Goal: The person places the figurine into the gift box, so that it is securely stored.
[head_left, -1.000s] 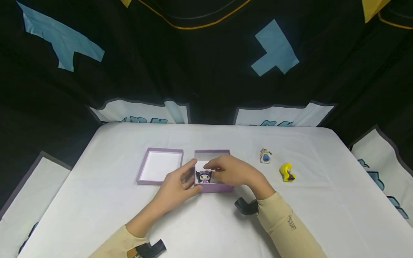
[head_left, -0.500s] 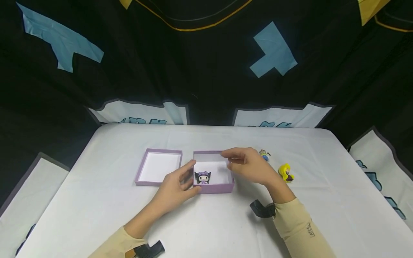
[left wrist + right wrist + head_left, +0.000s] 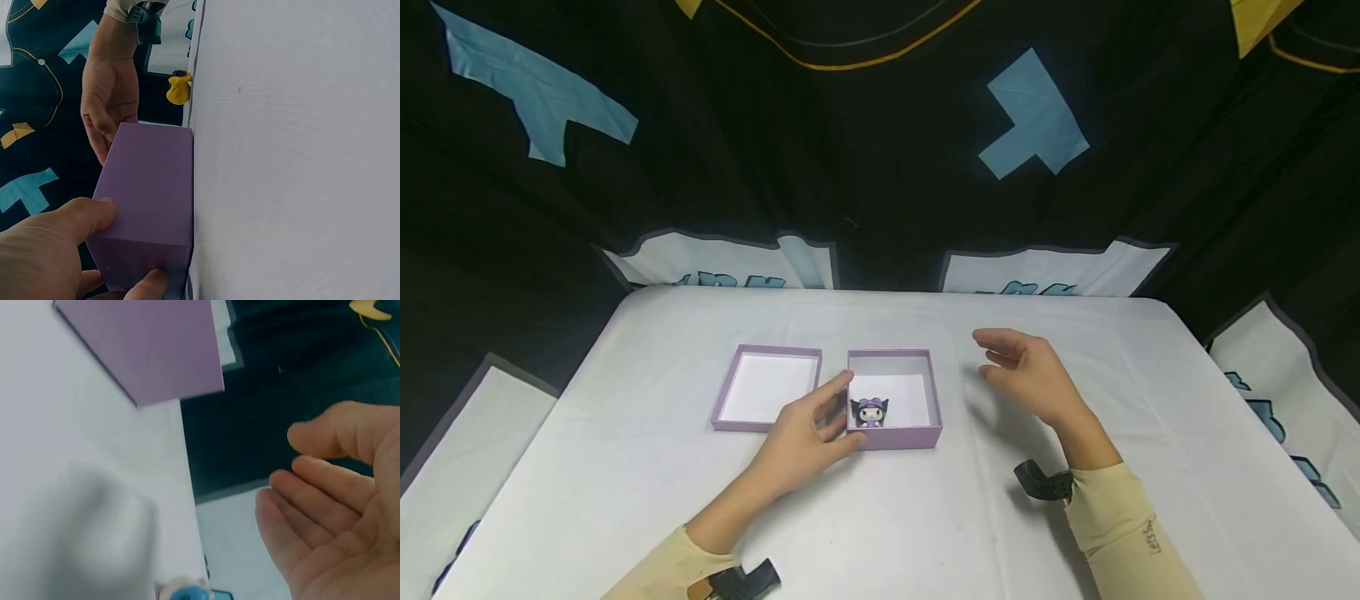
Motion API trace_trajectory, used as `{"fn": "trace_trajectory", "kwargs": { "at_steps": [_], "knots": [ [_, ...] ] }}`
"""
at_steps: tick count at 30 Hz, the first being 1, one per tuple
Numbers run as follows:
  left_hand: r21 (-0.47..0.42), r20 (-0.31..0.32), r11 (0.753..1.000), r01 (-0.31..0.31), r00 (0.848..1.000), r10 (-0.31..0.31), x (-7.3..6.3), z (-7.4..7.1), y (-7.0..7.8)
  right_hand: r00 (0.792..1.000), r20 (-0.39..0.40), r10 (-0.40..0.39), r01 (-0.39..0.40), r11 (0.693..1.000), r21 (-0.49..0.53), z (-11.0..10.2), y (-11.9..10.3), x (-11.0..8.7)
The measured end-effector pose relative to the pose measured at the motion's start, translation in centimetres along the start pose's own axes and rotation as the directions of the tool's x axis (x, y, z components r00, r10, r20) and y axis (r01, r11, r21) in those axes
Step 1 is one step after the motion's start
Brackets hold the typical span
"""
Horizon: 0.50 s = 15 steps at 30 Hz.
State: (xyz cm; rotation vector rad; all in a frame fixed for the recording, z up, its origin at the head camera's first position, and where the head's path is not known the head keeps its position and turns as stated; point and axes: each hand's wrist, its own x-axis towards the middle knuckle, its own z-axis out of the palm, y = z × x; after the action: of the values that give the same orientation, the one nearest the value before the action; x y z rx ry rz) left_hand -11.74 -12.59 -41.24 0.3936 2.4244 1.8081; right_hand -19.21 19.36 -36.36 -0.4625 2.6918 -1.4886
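My left hand (image 3: 812, 429) holds the left end of an open purple box (image 3: 901, 439), thumb at the front wall and fingers along the left side. Inside the box's front left corner stands a small purple and black figurine (image 3: 870, 412) with a white face. My right hand (image 3: 1026, 371) hovers to the right of the box, fingers loosely bent and holding nothing. In the right wrist view a blue and white figurine (image 3: 186, 592) shows at the bottom edge, below this hand. A yellow figurine (image 3: 179, 89) appears in the left wrist view; in the head view both are hidden behind the right hand.
A shallow purple lid (image 3: 769, 388) with a white inside lies left of the box. All of it rests on a white-covered table (image 3: 880, 533), with a dark patterned curtain (image 3: 880, 167) behind the far edge. Black camera mounts sit at both wrists.
My right hand has come out of the box and moved right, over the two figurines, leaving the purple and black one inside. The left hand has stayed at the box.
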Motion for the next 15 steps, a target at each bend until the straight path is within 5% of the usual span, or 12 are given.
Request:
{"fn": "trace_trajectory", "kwargs": {
  "at_steps": [9, 15],
  "knots": [
    [0.000, -0.004, 1.000, -0.004, 1.000, 0.004, 0.0, -0.1, -0.3, 0.973, -0.164, 0.164, -0.176, 0.983, -0.060, -1.4, 2.2, 0.5],
    [0.006, -0.006, 1.000, -0.001, 1.000, 0.001, 0.1, -0.1, -0.2, 0.955, -0.170, 0.241, -0.262, 0.958, -0.114, -2.2, 3.2, 0.6]
  ]
}}
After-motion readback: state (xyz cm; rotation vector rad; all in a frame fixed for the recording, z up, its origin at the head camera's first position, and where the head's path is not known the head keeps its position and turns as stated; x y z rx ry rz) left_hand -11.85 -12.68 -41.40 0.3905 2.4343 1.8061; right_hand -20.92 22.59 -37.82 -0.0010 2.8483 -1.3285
